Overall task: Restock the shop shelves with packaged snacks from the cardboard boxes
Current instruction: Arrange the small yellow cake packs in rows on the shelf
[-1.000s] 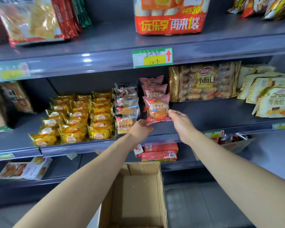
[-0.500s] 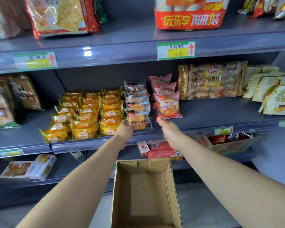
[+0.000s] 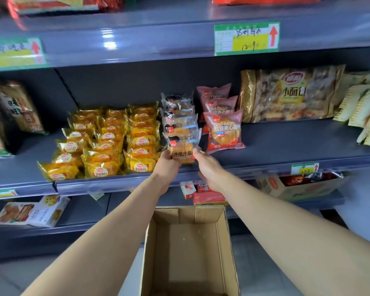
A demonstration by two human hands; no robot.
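Note:
A row of clear-wrapped layered pastry packs (image 3: 181, 122) stands on the middle shelf (image 3: 286, 144). Both hands hold the front pastry pack (image 3: 183, 149): my left hand (image 3: 167, 165) grips its lower left corner and my right hand (image 3: 207, 167) its lower right corner. Pink red bean bread packs (image 3: 222, 129) stand just right of that row. Yellow soft-bread packs (image 3: 107, 142) fill the shelf to the left. An open cardboard box (image 3: 188, 253) sits below my arms, and its inside looks empty.
A big gold bag of small breads (image 3: 291, 95) and pale croissant packs (image 3: 363, 112) stand to the right. The lower shelf holds red boxes (image 3: 207, 195), a carton of snacks (image 3: 303, 184) and a flat white box (image 3: 34, 212). Price tags (image 3: 246, 38) hang on the upper shelf's edge.
My hands have left the front pink red bean pack and shifted left. They have closed on the front clear pastry pack. The view has moved closer to the shelf.

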